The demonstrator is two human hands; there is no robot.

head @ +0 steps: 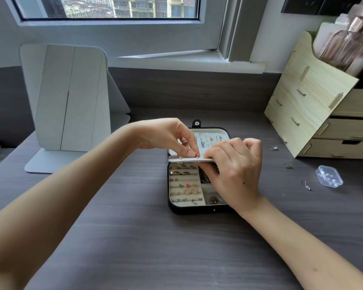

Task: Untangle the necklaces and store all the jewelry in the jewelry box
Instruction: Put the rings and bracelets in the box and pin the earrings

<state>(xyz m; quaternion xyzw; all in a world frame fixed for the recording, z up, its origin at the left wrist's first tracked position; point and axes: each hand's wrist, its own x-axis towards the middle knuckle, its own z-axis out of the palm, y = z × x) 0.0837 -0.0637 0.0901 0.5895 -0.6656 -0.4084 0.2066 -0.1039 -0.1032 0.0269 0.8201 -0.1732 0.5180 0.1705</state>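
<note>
- Jewelry box (189, 209) lies open mid-desk (134, 237) — rings (182, 173) and necklaces (205, 140) already inside.
- Left hand (172, 139) pinches a stud earring (197, 157) at the earring panel (176, 158); right hand (233, 168) grips the panel.
- Seemingly left: loose earrings (288, 165) beside the box.

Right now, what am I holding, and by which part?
The right hand grips the white panel of the jewelry box by its front edge; the left hand pinches a small gold stud on that edge.

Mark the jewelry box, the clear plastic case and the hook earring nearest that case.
jewelry box (189, 209), head view, black front rim.
clear plastic case (329, 176), head view, middle of its lid.
hook earring (306, 185), head view, middle of the earring.
</note>
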